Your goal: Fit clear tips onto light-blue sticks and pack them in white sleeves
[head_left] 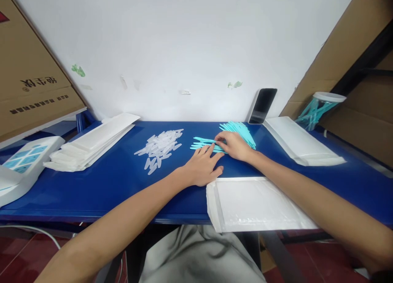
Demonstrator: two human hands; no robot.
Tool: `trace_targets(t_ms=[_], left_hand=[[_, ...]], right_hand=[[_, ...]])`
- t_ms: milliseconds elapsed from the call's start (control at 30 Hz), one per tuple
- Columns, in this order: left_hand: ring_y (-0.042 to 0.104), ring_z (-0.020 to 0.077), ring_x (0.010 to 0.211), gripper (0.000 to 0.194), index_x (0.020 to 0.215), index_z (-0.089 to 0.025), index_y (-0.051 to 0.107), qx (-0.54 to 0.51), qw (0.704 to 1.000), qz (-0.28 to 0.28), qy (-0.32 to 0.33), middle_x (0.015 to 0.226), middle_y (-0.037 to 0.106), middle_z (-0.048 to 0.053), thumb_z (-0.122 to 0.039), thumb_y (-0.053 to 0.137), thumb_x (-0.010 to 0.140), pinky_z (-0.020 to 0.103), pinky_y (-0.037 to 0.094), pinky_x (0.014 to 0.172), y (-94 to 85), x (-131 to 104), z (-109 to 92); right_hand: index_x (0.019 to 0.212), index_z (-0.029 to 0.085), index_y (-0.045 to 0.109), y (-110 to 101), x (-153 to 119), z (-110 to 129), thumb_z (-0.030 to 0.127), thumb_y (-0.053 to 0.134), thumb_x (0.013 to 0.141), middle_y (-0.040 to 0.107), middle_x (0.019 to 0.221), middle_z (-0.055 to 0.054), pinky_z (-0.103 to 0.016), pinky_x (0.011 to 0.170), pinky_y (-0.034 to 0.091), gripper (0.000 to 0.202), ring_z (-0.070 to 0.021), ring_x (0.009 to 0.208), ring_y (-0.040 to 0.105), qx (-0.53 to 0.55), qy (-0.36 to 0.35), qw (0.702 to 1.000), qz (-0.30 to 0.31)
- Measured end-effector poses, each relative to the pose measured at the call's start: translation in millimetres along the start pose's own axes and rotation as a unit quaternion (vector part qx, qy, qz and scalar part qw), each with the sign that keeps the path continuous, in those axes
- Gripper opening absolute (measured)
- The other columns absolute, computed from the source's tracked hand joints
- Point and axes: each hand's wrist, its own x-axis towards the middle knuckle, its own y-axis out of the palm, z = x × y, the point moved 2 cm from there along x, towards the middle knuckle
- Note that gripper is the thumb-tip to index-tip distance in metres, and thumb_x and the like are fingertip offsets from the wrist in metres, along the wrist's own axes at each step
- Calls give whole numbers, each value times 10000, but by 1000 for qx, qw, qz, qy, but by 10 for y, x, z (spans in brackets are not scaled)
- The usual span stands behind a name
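Several slim turquoise sticks (199, 144) lie in a small group on the blue table. My left hand (202, 166) rests palm down at their near side, its fingers spread and the fingertips touching them. My right hand (235, 146) is closed in a pinch at the right end of this group, on what looks like one turquoise stick; its fingers hide most of the grip. Just behind the right hand lies a fanned pile of more turquoise sticks (241, 131). A white padded envelope (258, 203) lies at the table's front edge, partly under my right forearm.
Left of my hands is a heap of translucent whitish pieces (162, 144). White envelopes (92, 142) are stacked farther left, beside a white device (30, 160). At right are another envelope (302, 140), a leaning phone (263, 106) and a clear jar of turquoise sticks (317, 111).
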Motion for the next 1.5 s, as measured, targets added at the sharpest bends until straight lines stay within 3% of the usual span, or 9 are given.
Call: trace_targets(t_ms=[267, 533, 800, 933, 1200, 1367, 1500], left_hand=[[312, 429, 1471, 484, 1438, -212, 487, -12, 1000, 5, -5, 1620, 311, 220, -445, 416, 1020, 631, 315, 1116, -4, 17, 12], [236, 437, 1516, 515, 1480, -222, 445, -9, 1000, 15, -15, 1628, 291, 221, -470, 400, 1031, 647, 287, 1140, 3, 5, 13], [369, 404, 1462, 476, 1457, -185, 487, 51, 999, -5, 11, 1568, 392, 237, -403, 362, 1053, 571, 343, 1133, 0, -16, -46], [439, 377, 1418, 435, 1415, -174, 519, 68, 997, -29, 20, 1531, 447, 232, -350, 350, 1055, 548, 390, 1104, 24, -16, -58], [371, 389, 1475, 520, 1513, -174, 392, 56, 998, 5, 0, 1589, 372, 240, -432, 326, 1066, 553, 330, 1152, 33, -18, -50], [365, 378, 1480, 507, 1482, -164, 405, 40, 999, -22, 7, 1593, 363, 249, -440, 341, 1061, 564, 329, 1146, 59, -18, -33], [373, 378, 1468, 496, 1454, -169, 429, 47, 999, -12, 2, 1590, 377, 225, -452, 350, 1055, 563, 345, 1127, 26, -12, -34]], right_hand=[[944, 185, 715, 23, 6, -16, 172, 558, 919, 716, 949, -91, -336, 814, 479, 159, -235, 907, 648, -44, -19, 999, 5], [949, 175, 752, -3, 12, -21, 182, 554, 931, 752, 1003, -94, -342, 852, 502, 199, -235, 929, 686, -18, -1, 1000, 5], [963, 184, 751, 11, 17, -39, 201, 581, 917, 738, 989, -94, -344, 827, 511, 178, -232, 906, 676, -17, 8, 1000, 4], [948, 194, 772, 16, 8, -8, 174, 570, 904, 736, 1055, -101, -393, 900, 507, 207, -252, 975, 668, -13, -27, 999, 14], [1049, 183, 782, -26, -19, 74, 159, 513, 907, 763, 1105, -95, -428, 952, 508, 305, -268, 1030, 677, -5, -44, 999, 15], [1081, 210, 765, -41, -29, 87, 134, 476, 908, 777, 1083, -62, -390, 917, 527, 345, -245, 1012, 695, 19, -43, 998, 28], [1130, 211, 738, -44, -43, 110, 142, 450, 926, 764, 1117, -67, -405, 946, 519, 360, -241, 1039, 687, 53, -72, 995, 39]])
